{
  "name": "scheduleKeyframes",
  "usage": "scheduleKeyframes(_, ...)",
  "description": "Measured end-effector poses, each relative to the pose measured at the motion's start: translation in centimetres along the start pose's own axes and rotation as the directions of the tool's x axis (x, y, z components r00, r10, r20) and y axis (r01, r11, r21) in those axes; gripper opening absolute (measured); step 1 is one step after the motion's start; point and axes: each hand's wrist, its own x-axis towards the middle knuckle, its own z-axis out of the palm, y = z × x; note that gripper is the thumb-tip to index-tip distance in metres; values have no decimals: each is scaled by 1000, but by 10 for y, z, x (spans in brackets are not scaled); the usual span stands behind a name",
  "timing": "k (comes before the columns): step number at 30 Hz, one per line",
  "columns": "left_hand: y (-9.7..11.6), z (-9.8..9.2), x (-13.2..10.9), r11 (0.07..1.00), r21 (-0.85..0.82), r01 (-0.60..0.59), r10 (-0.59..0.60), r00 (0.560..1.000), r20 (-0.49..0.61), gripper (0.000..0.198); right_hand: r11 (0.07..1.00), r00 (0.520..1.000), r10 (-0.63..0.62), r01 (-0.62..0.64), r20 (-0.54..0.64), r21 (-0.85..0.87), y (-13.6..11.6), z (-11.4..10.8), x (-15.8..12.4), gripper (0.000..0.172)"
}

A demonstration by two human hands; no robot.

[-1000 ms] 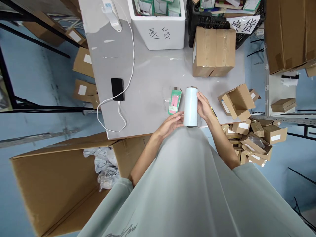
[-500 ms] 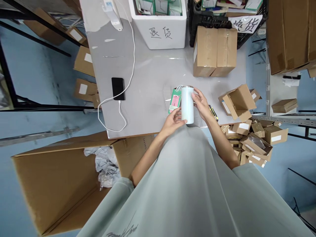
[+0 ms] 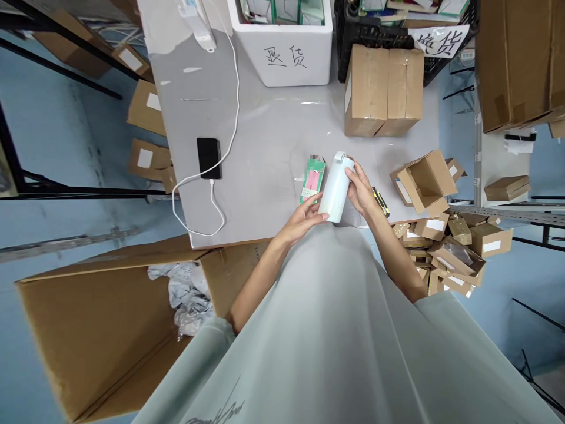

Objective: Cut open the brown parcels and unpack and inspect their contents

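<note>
Both my hands hold a white cylindrical bottle (image 3: 334, 187) over the near edge of the grey table (image 3: 265, 135). My left hand (image 3: 301, 221) grips its lower end with fingers curled round the base. My right hand (image 3: 362, 189) wraps its upper right side. The bottle leans with its top to the right, and a white lid or loop shows at the top. A green and pink packet (image 3: 312, 181) lies flat on the table just left of the bottle. A yellow and black tool (image 3: 380, 201) lies by my right wrist.
A black phone (image 3: 209, 157) with a white cable lies at the left of the table. A white bin (image 3: 282, 41), a black crate (image 3: 379, 29) and two taped cartons (image 3: 383, 91) stand at the back. A large open carton (image 3: 110, 330) stands lower left; several small boxes (image 3: 450, 241) lie at right.
The bottle has tilted from upright so its top leans right, and it sits slightly lower. Both hands kept their grip, shifting a little round it.
</note>
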Motion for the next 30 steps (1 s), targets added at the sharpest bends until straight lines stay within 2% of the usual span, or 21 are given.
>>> scheduleKeyframes(4,-9,2,2,994,97,-60,67,995,-74,100,999,999,42,-42,6,-5,3,-10,2,84)
scheduleKeyframes(7,-14,0,2,968,240,-73,115,980,-163,101,999,999,41,-42,-18,-26,0,-18,4,79)
scheduleKeyframes(12,-8,4,-3,815,559,-156,313,929,-197,89,998,994,28,-33,-109,-46,-3,-19,6,79)
scheduleKeyframes(14,-1,6,-6,773,607,-184,366,911,-190,87,999,989,15,-21,-150,-43,-1,-17,7,79)
scheduleKeyframes(16,6,5,-8,812,552,-191,351,915,-200,91,1000,989,18,-19,-148,-5,1,-17,7,77)
scheduleKeyframes(19,15,-3,-6,949,287,-128,186,965,-184,92,997,994,47,-40,-96,70,1,-19,6,75)
scheduleKeyframes(21,18,-8,-3,997,75,-23,31,994,-103,84,993,996,54,-46,-73,110,0,-20,5,75)
scheduleKeyframes(24,18,-11,2,980,-134,145,-142,989,33,75,986,998,49,-41,-45,162,-1,-18,4,75)
scheduleKeyframes(26,16,-8,5,967,-182,179,-171,983,62,74,984,999,46,-40,-28,175,-2,-16,5,77)
scheduleKeyframes(30,8,-3,7,985,-140,102,-102,995,12,74,992,999,46,-44,-14,118,-6,-15,9,78)
